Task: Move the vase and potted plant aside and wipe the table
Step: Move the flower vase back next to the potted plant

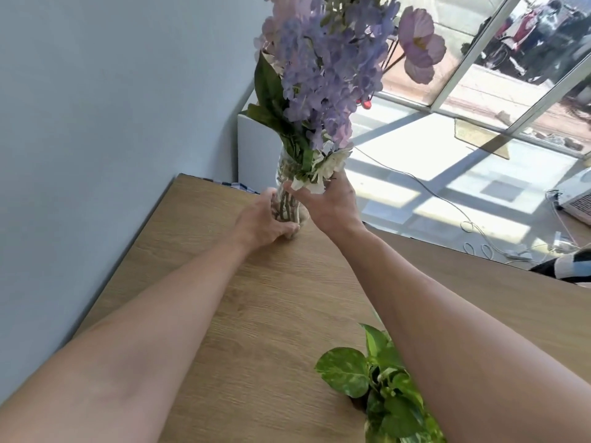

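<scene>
Blue-grey wall [80, 139], plain, filling the left side.

Wooden table [224, 314], light oak grain, long edge set against the wall, far corner near a white pedestal [256, 148].

Checked cloth [238, 186], blue and white, just visible past the far table edge beside the wall.

Left hand [260, 223], arm bare, reaching across the tabletop; fingers curled round the lower left side of the vase, thumb low near its base, closed in a grasp on the glass.

Vase [287, 174], clear glass, at the far end of the table near the corner, green stems visible inside, base resting on or just above the wood; cannot tell which.

Flowers [326, 75], purple clusters with green leaves, one large pale pink bloom to the right, white blossoms at the vase mouth, leaning slightly right.

Right hand [329, 203], arm bare, wrapped round the upper right side of the vase just under the white blossoms, fingers closed against the glass.

Potted plant [377, 388], variegated green leaves, on the near part of the table, partly hidden under the right forearm; well apart from the vase; pot mostly out of sight.

Window [479, 59], floor-level, sunlit tiles and loose white cables [447, 203] on the floor beyond the table.
</scene>
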